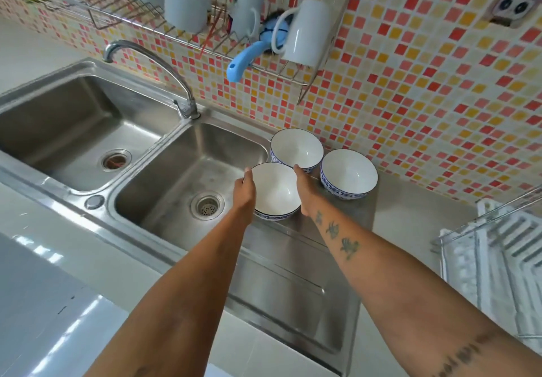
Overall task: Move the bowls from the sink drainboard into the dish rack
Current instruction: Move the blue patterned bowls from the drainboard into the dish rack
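Three white bowls with blue patterned outsides stand on the steel drainboard (293,282) to the right of the sink. The nearest bowl (277,190) sits at the drainboard's left edge. My left hand (245,190) grips its left rim and my right hand (303,187) presses against its right side. A second bowl (296,147) stands just behind it by the tiled wall. A third bowl (349,172) is to the right. The white dish rack (495,256) with a wire frame stands on the counter at the far right.
A double steel sink (187,168) with a curved tap (152,62) lies to the left. A wall wire rack (205,39) above holds white mugs, a white jug and a blue-handled brush. The counter's front edge runs along the bottom left.
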